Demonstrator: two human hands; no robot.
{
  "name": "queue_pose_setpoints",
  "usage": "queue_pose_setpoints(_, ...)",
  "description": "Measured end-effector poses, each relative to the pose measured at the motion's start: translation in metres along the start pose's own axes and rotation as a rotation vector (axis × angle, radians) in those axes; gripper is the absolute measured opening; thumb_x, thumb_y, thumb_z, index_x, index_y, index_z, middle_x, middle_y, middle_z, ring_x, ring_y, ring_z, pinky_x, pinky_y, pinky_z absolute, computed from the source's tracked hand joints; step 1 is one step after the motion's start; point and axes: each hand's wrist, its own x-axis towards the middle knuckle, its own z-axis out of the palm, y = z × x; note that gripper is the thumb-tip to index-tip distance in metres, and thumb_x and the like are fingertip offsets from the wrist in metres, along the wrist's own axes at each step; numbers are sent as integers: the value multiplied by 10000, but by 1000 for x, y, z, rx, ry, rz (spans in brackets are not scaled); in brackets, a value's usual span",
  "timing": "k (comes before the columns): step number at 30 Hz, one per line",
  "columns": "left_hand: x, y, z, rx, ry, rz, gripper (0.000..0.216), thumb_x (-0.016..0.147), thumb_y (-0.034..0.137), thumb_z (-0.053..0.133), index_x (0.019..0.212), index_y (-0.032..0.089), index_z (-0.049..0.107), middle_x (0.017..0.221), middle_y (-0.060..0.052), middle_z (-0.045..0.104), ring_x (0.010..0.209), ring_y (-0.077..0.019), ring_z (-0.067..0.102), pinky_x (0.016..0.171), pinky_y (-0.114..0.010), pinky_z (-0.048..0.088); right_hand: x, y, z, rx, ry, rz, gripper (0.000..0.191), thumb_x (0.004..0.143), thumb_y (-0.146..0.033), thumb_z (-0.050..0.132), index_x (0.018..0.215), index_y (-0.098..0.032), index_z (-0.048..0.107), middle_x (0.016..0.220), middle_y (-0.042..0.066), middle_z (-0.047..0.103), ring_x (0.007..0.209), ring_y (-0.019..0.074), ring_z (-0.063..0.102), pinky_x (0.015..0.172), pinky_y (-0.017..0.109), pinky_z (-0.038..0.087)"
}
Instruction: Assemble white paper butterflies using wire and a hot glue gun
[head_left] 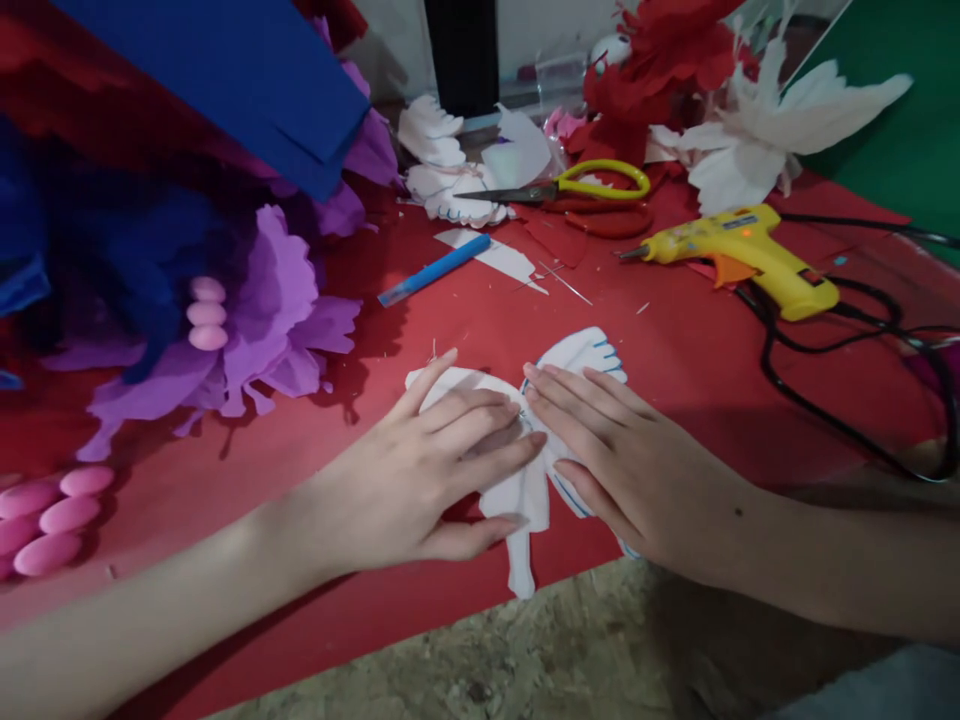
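Two white petal-shaped paper cutouts [585,352] with blue pen outlines lie overlapping on a red sheet [465,330]. My left hand [427,470] rests flat on the left cutout, fingers stretched out and pointing right. Flat on the right cutout lies my right hand [622,460], its fingers pointing up and left. The fingertips of both hands meet over the overlap of the petals. Neither hand grips anything.
A yellow glue gun [742,255] with a black cord [825,400] lies at the right. Yellow-handled scissors [570,185] and a blue pen [435,270] lie beyond. Purple, blue, red and white paper flowers ring the sheet. Bare floor [525,650] shows in front.
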Motion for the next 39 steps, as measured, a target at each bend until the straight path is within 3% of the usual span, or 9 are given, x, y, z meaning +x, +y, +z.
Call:
queue_pose_setpoints(10, -1, 3, 0, 27, -19, 4, 425, 896, 434, 430, 1168, 138, 567, 1071, -144, 639, 1070, -273, 571, 979, -589, 353, 2, 0, -1, 13, -15, 20, 471, 912, -205, 232, 1263, -26, 491, 1342, 138, 442, 1250, 228, 412, 973, 424, 438)
queue_pose_setpoints(16, -2, 2, -1, -34, 32, 18, 371, 912, 390, 420, 1139, 144, 579, 1075, -166, 630, 1066, -299, 568, 919, -618, 381, 3, 2, -2, 92, -44, 38, 469, 915, -220, 241, 1282, -41, 471, 1354, 125, 432, 1259, 217, 404, 993, 432, 431)
queue_pose_setpoints(23, -3, -2, -8, -76, 43, -148, 240, 902, 137, 389, 1064, 89, 559, 1079, -134, 628, 1060, -235, 571, 1003, -531, 382, 6, 12, -8, 212, 16, 2, 421, 898, -235, 337, 1244, -41, 481, 1333, 139, 451, 1253, 204, 415, 984, 396, 452)
queue_pose_setpoints(26, -6, -4, -9, -18, 43, -144, 232, 899, 118, 391, 1039, 92, 573, 1083, -126, 634, 1028, -214, 589, 1001, -463, 422, 7, 15, -14, 238, 101, -12, 381, 895, -263, 372, 1175, -50, 516, 1223, 150, 533, 1164, 219, 478, 915, 410, 483)
queue_pose_setpoints(31, -10, 1, -11, 102, 71, -107, 306, 930, 145, 320, 1032, 89, 603, 1057, -117, 655, 1004, -214, 608, 884, -351, 521, 7, 15, -22, 194, 196, -58, 225, 885, -201, 407, 987, -125, 593, 960, 75, 625, 931, 174, 545, 803, 359, 488)
queue_pose_setpoints(34, -10, 9, -12, 202, 63, -129, 339, 946, 162, 294, 993, 102, 624, 1022, -108, 667, 946, -222, 627, 805, -364, 543, 7, 14, -22, 167, 216, -82, 219, 880, -175, 409, 960, -129, 608, 947, 67, 631, 928, 170, 537, 797, 348, 474)
queue_pose_setpoints(39, -11, 27, -15, 261, 45, -203, 373, 950, 175, 277, 922, 122, 645, 932, -85, 668, 689, -189, 619, 600, -340, 527, 6, 15, -15, 166, 190, -71, 245, 880, -165, 404, 998, -116, 614, 1000, 63, 631, 963, 190, 521, 820, 364, 460)
